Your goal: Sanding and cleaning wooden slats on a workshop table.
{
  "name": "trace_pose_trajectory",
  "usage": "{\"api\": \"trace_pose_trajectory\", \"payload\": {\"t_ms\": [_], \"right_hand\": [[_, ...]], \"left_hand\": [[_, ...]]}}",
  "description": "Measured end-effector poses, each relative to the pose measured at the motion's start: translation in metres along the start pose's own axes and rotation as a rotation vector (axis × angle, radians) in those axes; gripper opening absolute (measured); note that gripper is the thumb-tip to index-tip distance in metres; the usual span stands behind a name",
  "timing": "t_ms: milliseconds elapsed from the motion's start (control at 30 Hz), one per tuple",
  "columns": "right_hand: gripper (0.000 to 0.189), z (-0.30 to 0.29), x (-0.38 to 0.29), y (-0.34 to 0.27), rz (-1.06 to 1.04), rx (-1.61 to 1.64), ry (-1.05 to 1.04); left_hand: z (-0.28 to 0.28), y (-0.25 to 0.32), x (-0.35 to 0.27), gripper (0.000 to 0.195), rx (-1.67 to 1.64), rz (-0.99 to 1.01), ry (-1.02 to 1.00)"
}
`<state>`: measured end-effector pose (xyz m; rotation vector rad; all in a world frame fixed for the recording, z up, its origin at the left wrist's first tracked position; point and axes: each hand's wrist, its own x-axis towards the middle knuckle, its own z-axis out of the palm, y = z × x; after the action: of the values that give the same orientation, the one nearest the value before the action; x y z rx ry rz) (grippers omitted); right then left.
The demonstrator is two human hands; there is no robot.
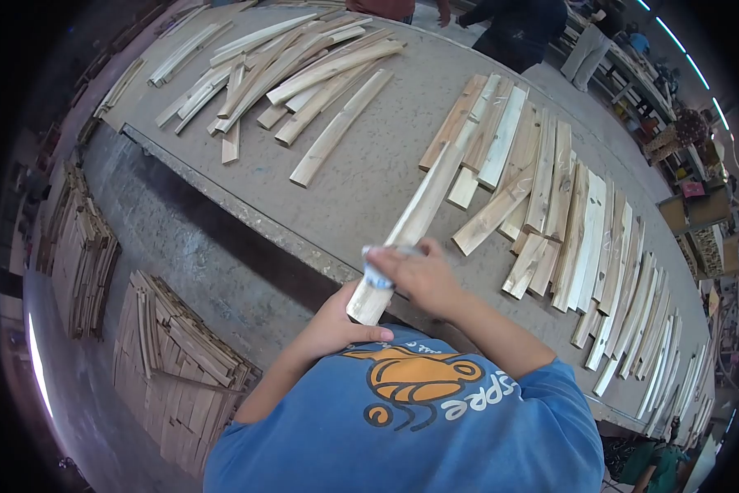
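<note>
A pale wooden board (423, 200) runs from close to my body out over the table, its far end against other boards. My left hand (338, 320) grips its near end from the left and below, the thumb by the end face. My right hand (415, 271) lies over the board's upper face, a little farther up, and holds a small white and blue object (378, 278) against the wood. That hand is blurred; what the object is I cannot tell. A single loose board (341, 128) lies on the table beyond.
Many wooden boards (591, 240) lie side by side across the right of the large table (264, 191); a loose pile (283, 68) lies at the far left. Stacks of wood (172, 370) stand on the floor at left. Other people (517, 31) stand across the table.
</note>
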<state>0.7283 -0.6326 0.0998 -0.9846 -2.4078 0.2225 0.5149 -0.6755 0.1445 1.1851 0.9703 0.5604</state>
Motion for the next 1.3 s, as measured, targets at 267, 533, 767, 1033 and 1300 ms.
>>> {"api": "trace_pose_trajectory", "payload": {"t_ms": [267,533,767,1033,1300], "right_hand": [[0.066,-0.011,-0.024,-0.018,-0.17,0.206,0.024],[0.065,-0.006,-0.053,-0.017,-0.164,0.151,-0.03],[0.055,-0.029,-0.048,0.012,0.13,0.198,-0.064],[0.07,-0.02,-0.05,0.028,0.034,0.128,0.009],[0.075,-0.008,-0.039,0.027,-0.126,0.164,0.035]], "left_hand": [[0.021,-0.004,-0.011,0.075,-0.187,0.051,0.056],[0.038,-0.009,-0.017,0.052,-0.207,-0.061,0.21],[0.043,-0.028,-0.015,0.054,-0.738,-0.05,0.174],[0.058,-0.051,-0.012,0.046,-0.983,-0.265,0.178],[0.069,-0.062,-0.017,0.044,-1.185,-0.231,0.083]]}}
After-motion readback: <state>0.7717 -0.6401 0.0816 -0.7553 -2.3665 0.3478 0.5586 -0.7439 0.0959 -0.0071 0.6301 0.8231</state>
